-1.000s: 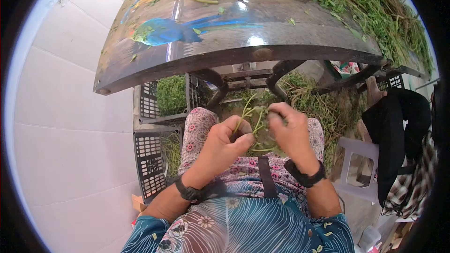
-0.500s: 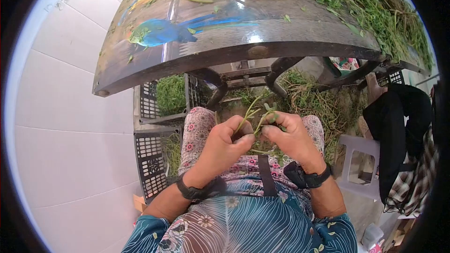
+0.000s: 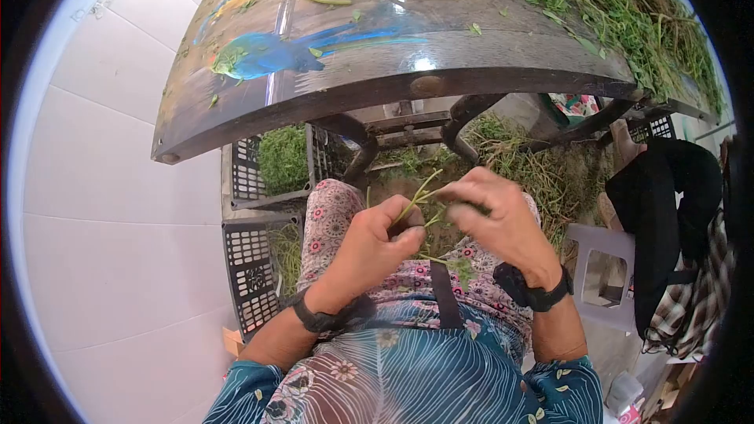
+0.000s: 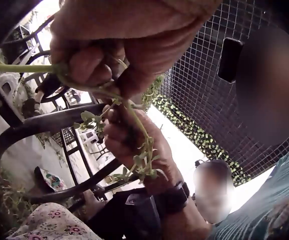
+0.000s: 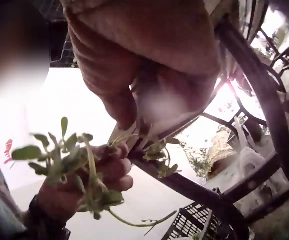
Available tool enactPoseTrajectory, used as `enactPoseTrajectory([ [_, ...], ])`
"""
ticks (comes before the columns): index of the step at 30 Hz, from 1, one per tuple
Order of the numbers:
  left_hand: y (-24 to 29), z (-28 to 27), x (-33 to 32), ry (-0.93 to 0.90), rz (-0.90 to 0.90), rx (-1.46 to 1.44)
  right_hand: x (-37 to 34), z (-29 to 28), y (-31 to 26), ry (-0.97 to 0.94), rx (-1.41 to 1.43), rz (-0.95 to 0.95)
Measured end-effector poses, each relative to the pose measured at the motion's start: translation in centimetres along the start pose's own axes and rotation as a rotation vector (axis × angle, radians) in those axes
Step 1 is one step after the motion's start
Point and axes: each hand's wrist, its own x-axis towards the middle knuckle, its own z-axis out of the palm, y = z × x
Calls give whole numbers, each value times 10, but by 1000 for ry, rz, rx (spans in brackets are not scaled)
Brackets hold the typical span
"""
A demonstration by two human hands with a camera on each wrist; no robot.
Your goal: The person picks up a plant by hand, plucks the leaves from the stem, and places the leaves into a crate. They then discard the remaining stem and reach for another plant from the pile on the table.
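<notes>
In the head view the left hand (image 3: 381,239) pinches thin green stems (image 3: 416,198) between thumb and curled fingers, above the lap. Just right of it, the right hand (image 3: 499,216), slightly blurred, has thumb and fingers bent close to the stem tips. The left wrist view shows the left hand (image 4: 129,40) gripping a long stem (image 4: 142,125) with small leaves hanging down, the right hand (image 4: 134,140) behind it. Seen from the right wrist, leafy sprigs (image 5: 74,160) surround the left hand (image 5: 84,185), and the right hand's fingertips meet near a thin sprig (image 5: 157,150).
A dark-edged table (image 3: 369,47) with a painted parrot stands ahead, a heap of greens (image 3: 628,23) at its right. Black crates (image 3: 251,271) are at the left, one with greens (image 3: 284,159). Plant stems (image 3: 550,180) lie under the table; a pale stool (image 3: 601,275) is at right.
The right hand came in to pinch the sprig beside the left hand, then moved right and slightly up. A leafy bit now shows over the lap. The left hand has barely moved.
</notes>
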Motion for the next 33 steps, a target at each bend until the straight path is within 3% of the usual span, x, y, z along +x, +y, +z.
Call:
enactPoseTrajectory([
  [4, 4, -6, 1, 6, 30, 78, 3, 3, -6, -149, -80, -71],
  [7, 9, -13, 0, -22, -75, 2, -1, 1, -5, -209, -88, -40],
  [13, -1, -6, -1, -48, -23, 48, -7, 10, 0, -104, -133, 59],
  [16, -3, -5, 3, -33, 55, 100, -4, 22, 5, 48, -2, 256],
  [19, 8, -11, 1, -26, 5, 143, 4, 10, 24, 350, 162, 316],
  [20, 6, -14, 2, 8, 18, 152, 2, 2, 22, 406, 705, 630],
  [23, -6, -17, 4, 87, 14, 93, -14, -15, 24, 268, 975, 515],
  [24, -8, -15, 5, 101, -12, 15, -15, -17, 13, 243, 893, 564],
  [28, -11, -10, 7, 100, 20, 12, -19, -11, -18, -52, 181, 303],
  [31, -11, -7, 7, 72, 30, -3, -18, 1, -13, -93, -106, 75],
  [33, -9, -7, 7, 60, 20, -36, -17, 2, -11, -94, -78, 108],
])
